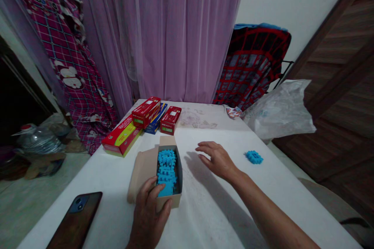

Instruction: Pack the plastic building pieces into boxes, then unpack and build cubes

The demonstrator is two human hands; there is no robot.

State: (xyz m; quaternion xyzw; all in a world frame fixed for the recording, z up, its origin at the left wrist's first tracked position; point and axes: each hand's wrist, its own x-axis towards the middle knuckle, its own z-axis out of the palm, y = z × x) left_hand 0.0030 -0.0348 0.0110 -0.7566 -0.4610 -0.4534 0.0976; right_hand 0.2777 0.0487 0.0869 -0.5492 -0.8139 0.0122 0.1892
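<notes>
Bearing on the near end of an open cardboard box (172,202), the left hand (149,212) has its fingers bent over the box's near left corner, with the thumb lying by the near wall. One fingertip reaches the blue pieces (167,167) inside; whether it presses on them, and whether the hand grips the box firmly, cannot be told. The box stands on the white-covered table (204,210), its lid (143,173) folded out to the left and a small flap (167,141) raised at the far end. The interlocking blue pieces lie along the box in a row.

The right hand (218,159) is over the table to the right of the box, clear of it, fingers loosely extended and parted, palm downward. A single blue piece (254,157) lies on the cloth further right, well apart from that hand.

Beyond the open box are a red-and-yellow carton (124,136), a blue carton (156,122) and two red cartons (171,120), one of these propped on its neighbours. A phone (75,218) lies at the near left.
</notes>
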